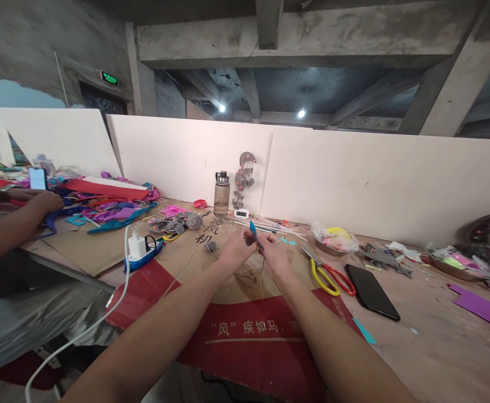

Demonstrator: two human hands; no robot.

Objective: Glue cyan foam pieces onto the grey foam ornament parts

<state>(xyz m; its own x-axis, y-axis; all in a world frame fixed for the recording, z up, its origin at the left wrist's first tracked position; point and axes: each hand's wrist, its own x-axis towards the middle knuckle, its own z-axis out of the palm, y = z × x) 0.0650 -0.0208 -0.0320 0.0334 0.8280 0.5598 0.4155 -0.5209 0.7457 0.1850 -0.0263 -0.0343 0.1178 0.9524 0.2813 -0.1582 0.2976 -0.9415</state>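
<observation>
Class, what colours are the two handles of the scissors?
One handle is yellow, the other red; the head view shows them best.

I read “风”疾如马 on the red card (pixel 253 358), on the near side of the left hand (pixel 237 249); 风机 on the brown card (pixel 186 258), left of that hand. Beyond, the clock (pixel 241 213) and green sign (pixel 109 77) are illegible.

Before us a flattened cardboard sheet (pixel 249 358) lies on the table (pixel 442 347), with a felt piece (pixel 252 227) between our left hand (pixel 237 246) and right hand (pixel 273 252) above it; behind them stands a water bottle (pixel 221 197), a digital clock (pixel 241 214) to its right, a hanging mobile (pixel 240 180) above the clock; scissors (pixel 320 264), then a smartphone (pixel 372 292), lie rightward; leftward sits a power strip (pixel 144 259), felt scraps (pixel 121 211) heaped beyond.
</observation>
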